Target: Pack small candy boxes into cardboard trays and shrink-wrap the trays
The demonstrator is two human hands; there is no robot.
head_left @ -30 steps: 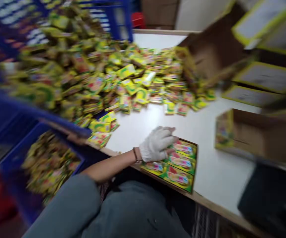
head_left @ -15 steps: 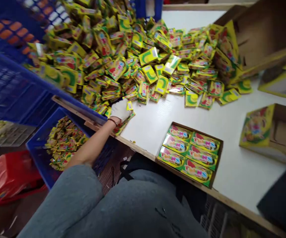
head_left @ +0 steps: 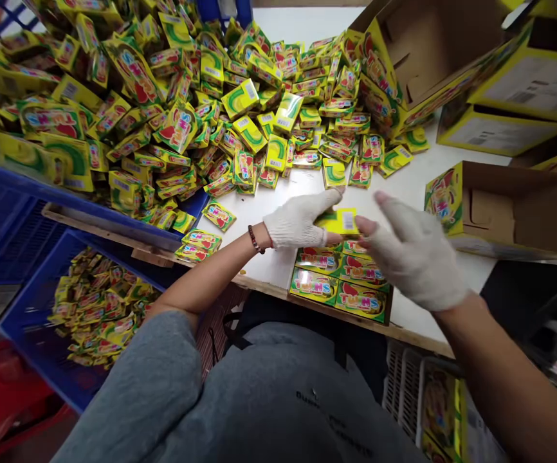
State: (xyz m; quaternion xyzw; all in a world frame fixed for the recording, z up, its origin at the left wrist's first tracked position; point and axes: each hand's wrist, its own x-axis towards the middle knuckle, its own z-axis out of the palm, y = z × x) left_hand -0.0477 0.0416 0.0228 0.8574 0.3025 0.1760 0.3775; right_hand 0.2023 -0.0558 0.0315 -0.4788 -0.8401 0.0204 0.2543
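My left hand (head_left: 302, 218), in a white knit glove with a beaded bracelet at the wrist, is closed around the left part of a small yellow box (head_left: 343, 222) with a barcode label. My right hand (head_left: 413, 251), gloved too and blurred, has its fingers apart, the tips at that box's right end. Both hands are above an open display carton (head_left: 388, 312) at the table's front edge. Rows of printed "TWINS" boxes (head_left: 359, 299) lie in it; the hands cover its far part. Several loose boxes (head_left: 200, 241) lie left of my left forearm.
A large heap of small boxes (head_left: 177, 125) spills from a blue crate (head_left: 66, 186) across the white table (head_left: 259, 257). Open cartons (head_left: 495, 199) stand at the right. A lower blue bin (head_left: 22, 347) with more packets is at the left, near a red object (head_left: 13, 392).
My left hand has come from the heap's front edge rightward to the display carton, with a small yellow box. My right hand has entered from the right. The view has shifted right.
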